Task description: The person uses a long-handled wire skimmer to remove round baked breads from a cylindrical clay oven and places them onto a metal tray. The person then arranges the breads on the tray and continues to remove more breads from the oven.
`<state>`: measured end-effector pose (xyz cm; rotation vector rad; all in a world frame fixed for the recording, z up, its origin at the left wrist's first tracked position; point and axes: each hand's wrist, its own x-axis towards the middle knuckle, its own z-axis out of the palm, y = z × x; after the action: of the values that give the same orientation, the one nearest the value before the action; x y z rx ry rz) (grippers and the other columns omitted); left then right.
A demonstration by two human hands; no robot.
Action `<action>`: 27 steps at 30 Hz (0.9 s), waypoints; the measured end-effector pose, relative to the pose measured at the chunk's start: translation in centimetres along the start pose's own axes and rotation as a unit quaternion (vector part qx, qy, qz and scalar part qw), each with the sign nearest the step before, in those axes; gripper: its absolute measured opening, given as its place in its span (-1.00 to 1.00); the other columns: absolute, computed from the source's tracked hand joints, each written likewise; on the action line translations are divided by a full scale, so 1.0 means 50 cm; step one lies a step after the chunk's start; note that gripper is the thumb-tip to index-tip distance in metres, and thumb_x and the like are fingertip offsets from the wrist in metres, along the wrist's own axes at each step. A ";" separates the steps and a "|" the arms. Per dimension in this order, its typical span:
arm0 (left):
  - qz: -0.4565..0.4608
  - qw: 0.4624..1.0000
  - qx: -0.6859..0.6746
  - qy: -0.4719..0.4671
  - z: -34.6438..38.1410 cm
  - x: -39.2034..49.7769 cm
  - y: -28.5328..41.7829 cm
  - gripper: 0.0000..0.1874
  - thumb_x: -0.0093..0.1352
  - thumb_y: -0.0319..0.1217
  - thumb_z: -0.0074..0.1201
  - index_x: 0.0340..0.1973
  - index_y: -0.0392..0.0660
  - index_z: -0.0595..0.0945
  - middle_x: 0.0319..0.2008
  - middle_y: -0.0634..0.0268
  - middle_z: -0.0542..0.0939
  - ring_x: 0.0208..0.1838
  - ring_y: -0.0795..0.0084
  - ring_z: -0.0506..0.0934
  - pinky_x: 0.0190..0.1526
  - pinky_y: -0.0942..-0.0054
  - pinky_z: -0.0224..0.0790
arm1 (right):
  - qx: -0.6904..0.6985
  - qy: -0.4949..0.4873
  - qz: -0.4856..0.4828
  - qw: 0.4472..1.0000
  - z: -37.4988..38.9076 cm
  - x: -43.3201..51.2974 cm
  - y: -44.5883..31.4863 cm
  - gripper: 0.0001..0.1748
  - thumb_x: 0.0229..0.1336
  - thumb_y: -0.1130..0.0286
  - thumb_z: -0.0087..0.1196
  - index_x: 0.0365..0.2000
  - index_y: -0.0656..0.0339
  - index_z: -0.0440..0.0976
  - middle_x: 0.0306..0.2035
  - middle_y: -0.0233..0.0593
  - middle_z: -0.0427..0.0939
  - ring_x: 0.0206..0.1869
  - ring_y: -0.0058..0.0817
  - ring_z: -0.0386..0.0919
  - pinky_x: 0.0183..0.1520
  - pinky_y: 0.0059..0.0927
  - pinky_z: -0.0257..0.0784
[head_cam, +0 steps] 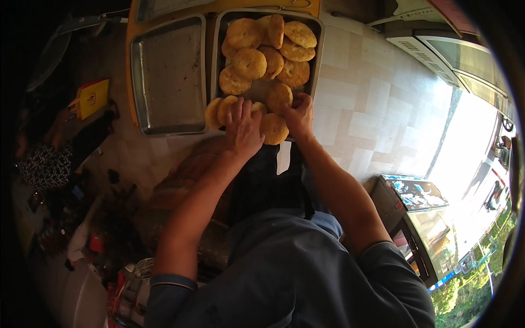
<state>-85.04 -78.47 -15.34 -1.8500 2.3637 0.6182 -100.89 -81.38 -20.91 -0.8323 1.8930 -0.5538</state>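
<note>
A rectangular metal tray (320, 53) holds several round, browned flatbreads (249, 64), some overlapping. My left hand (243, 123) lies over flatbreads at the tray's near left corner, its fingertips hidden among them. One flatbread (213, 113) there leans out over the tray's left edge. My right hand (299, 115) grips the lower right edge of an upright-tilted flatbread (279, 97) near the tray's right wall. Between my hands, another flatbread (274, 129) lies at the near edge.
A second metal tray (170, 74), with dark specks, stands left on the same yellow-orange table (130, 94). Pale tiled floor (348, 90) spreads to the right. A cabinet (414, 229) stands at the lower right. Other people (47, 164) are at the far left, one near a yellow bag (93, 98).
</note>
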 end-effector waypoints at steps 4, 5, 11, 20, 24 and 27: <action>0.012 1.000 0.008 0.015 0.006 -0.013 0.001 -0.50 0.05 -0.27 0.33 -0.12 -0.18 0.57 0.18 0.05 0.33 0.40 0.03 0.14 0.40 -0.09 -0.17 | -0.092 0.037 -0.187 0.977 -0.012 -0.032 -0.005 -0.48 -0.08 0.40 0.22 -0.05 0.27 0.34 -0.22 -0.02 0.45 -0.10 -0.05 0.43 0.00 -0.12 0.36; 0.015 1.000 0.010 0.022 0.006 -0.016 0.004 -0.51 0.06 -0.26 0.32 -0.13 -0.19 0.57 0.18 0.06 0.33 0.40 0.04 0.14 0.40 -0.08 -0.18 | -0.102 0.044 -0.217 0.970 -0.015 -0.040 -0.006 -0.48 -0.08 0.41 0.22 -0.05 0.26 0.33 -0.22 -0.02 0.44 -0.10 -0.05 0.42 0.01 -0.11 0.35; 0.020 0.999 0.034 0.035 -0.001 -0.023 0.007 -0.55 0.08 -0.23 0.26 -0.16 -0.18 0.57 0.15 0.07 0.36 0.37 0.07 0.18 0.41 -0.09 -0.21 | -0.174 -0.007 -0.248 0.953 -0.084 -0.079 0.022 -0.47 -0.09 0.49 0.17 -0.03 0.23 0.31 -0.19 -0.01 0.41 -0.07 -0.02 0.38 0.04 -0.05 0.32; -0.322 0.857 -0.401 0.018 0.063 -0.060 0.133 -0.41 0.24 -0.31 0.22 0.06 -0.40 0.37 -0.14 -0.10 0.52 -0.06 0.07 0.54 -0.02 0.20 0.40 | -0.188 0.006 -0.264 0.946 -0.103 -0.083 0.043 -0.35 -0.10 0.52 0.16 0.11 0.10 0.32 -0.16 -0.05 0.41 -0.02 -0.04 0.39 0.08 -0.07 0.28; -0.496 0.602 -0.625 -0.035 0.124 -0.026 0.150 -0.52 0.31 -0.39 0.17 0.07 -0.33 0.40 -0.20 0.18 0.53 -0.22 0.38 0.55 -0.32 0.45 0.45 | -0.199 -0.016 -0.276 0.940 -0.108 -0.077 0.038 -0.34 -0.11 0.50 0.18 0.11 0.05 0.35 -0.14 -0.06 0.42 -0.02 -0.06 0.40 0.07 -0.07 0.29; -0.491 0.586 -0.644 -0.004 0.147 -0.006 0.150 -0.60 0.31 -0.42 0.16 0.00 -0.29 0.45 -0.25 0.18 0.54 -0.29 0.34 0.56 -0.26 0.43 0.47 | -0.198 -0.036 -0.276 0.940 -0.112 -0.073 0.040 -0.37 -0.10 0.49 0.19 0.09 0.08 0.38 -0.12 -0.03 0.44 -0.02 -0.03 0.42 0.09 -0.06 0.32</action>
<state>-93.40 -74.17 -20.00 -2.8810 0.0976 2.2791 -105.44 -77.19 -17.69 -1.6541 1.7178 -0.4662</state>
